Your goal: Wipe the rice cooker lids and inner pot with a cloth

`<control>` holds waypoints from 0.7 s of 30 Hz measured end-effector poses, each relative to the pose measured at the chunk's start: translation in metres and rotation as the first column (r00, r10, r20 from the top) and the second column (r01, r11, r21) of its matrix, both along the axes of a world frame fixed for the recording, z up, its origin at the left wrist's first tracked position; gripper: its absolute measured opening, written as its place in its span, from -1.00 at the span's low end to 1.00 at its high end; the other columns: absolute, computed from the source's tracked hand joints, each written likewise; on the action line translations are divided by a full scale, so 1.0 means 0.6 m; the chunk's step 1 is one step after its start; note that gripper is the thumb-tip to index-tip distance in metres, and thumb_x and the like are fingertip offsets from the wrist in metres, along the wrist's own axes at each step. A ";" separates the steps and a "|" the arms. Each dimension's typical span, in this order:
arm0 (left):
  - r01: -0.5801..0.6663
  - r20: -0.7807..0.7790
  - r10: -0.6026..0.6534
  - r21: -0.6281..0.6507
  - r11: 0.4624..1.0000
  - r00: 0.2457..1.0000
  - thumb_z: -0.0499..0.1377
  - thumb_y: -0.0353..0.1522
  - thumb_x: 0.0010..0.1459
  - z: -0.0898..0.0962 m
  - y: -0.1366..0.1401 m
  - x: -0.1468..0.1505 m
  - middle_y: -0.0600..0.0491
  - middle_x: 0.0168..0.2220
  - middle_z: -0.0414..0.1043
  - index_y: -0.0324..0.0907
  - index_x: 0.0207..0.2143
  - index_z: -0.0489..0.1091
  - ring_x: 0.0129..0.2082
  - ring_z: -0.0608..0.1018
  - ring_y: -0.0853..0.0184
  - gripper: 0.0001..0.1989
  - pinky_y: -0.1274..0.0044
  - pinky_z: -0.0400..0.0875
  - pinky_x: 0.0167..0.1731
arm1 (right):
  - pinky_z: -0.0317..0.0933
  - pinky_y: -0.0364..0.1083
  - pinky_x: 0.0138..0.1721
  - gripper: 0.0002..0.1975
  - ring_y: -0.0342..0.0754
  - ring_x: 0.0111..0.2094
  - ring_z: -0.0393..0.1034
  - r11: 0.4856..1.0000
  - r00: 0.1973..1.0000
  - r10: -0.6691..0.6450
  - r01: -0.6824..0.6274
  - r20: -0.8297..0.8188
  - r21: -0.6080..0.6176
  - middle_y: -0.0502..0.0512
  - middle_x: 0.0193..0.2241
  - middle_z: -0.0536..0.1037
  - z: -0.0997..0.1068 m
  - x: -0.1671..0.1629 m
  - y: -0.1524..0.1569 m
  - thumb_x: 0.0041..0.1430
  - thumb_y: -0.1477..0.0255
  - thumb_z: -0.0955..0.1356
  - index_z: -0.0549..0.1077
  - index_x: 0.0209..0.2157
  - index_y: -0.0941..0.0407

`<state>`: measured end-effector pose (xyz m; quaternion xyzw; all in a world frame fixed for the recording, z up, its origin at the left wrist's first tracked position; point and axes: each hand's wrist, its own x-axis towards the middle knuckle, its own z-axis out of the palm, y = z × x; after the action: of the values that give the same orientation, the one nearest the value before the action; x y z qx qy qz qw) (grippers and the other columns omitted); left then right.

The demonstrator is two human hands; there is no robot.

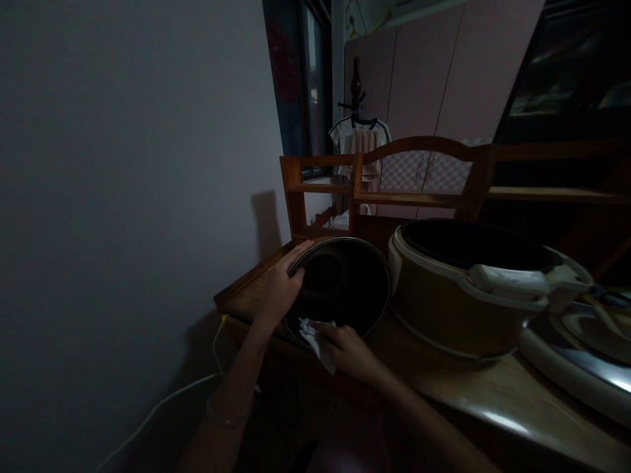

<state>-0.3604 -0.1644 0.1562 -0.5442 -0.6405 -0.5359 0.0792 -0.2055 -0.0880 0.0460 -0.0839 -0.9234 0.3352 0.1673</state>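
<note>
A dark, round inner pot (352, 282) is tilted with its mouth toward me near the left end of the wooden table. My left hand (284, 282) grips its upper left rim, thumb over the edge and fingers along the outside. In my right hand (345, 348) is a crumpled white cloth or tissue (315, 338), pressed against the pot's lower inner rim. Right of the pot stands a big rice cooker body (453, 302) with a pale rim and handle, its top uncovered and the inside dark.
A shiny round lid (582, 348) lies at the table's right. The wooden table (473, 387) has a low shelf frame (419, 197) along its back. A white wall (148, 164) rises on the left, and a white cord (167, 397) hangs below. Behind are hanging clothes (365, 148) and pink cabinets (419, 85).
</note>
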 end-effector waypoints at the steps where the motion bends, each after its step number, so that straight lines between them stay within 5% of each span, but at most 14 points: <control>1: 0.002 -0.006 -0.002 -0.004 1.000 1.000 0.00 -0.57 0.08 0.001 0.000 0.000 0.16 0.16 0.36 -0.06 0.11 0.37 0.21 0.33 0.30 -0.45 0.37 0.11 0.27 | 0.27 -0.15 -0.23 -0.58 -0.03 -0.20 0.51 1.000 1.000 -0.001 0.001 -0.023 -0.020 0.12 -0.13 0.60 -0.001 -0.004 -0.004 0.31 0.40 0.17 0.35 0.16 0.05; 8: -0.003 -0.042 0.003 -0.018 1.000 0.999 0.00 -0.57 0.08 0.001 0.001 -0.003 0.16 0.18 0.33 -0.09 0.12 0.35 0.21 0.33 0.31 -0.44 0.39 0.10 0.28 | 0.29 -0.14 -0.20 -0.59 -0.04 -0.20 0.51 0.999 0.997 0.021 -0.025 -0.074 -0.047 0.10 -0.11 0.59 -0.003 -0.011 -0.010 0.31 0.42 0.18 0.35 0.16 0.03; 21: 0.042 -0.083 -0.046 -0.049 0.998 0.995 0.00 -0.57 0.08 0.009 0.001 -0.002 0.15 0.19 0.32 -0.09 0.15 0.32 0.21 0.32 0.32 -0.42 0.36 0.09 0.28 | 0.32 -0.13 -0.15 -0.52 -0.04 -0.15 0.51 0.962 0.998 0.044 -0.057 0.055 0.268 0.09 -0.02 0.55 -0.013 0.012 0.019 0.30 0.41 0.20 0.21 0.24 -0.03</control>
<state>-0.3617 -0.1638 0.1614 -0.5821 -0.6369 -0.4988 0.0814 -0.1985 -0.0766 0.0385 -0.0450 -0.9660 0.2087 0.1460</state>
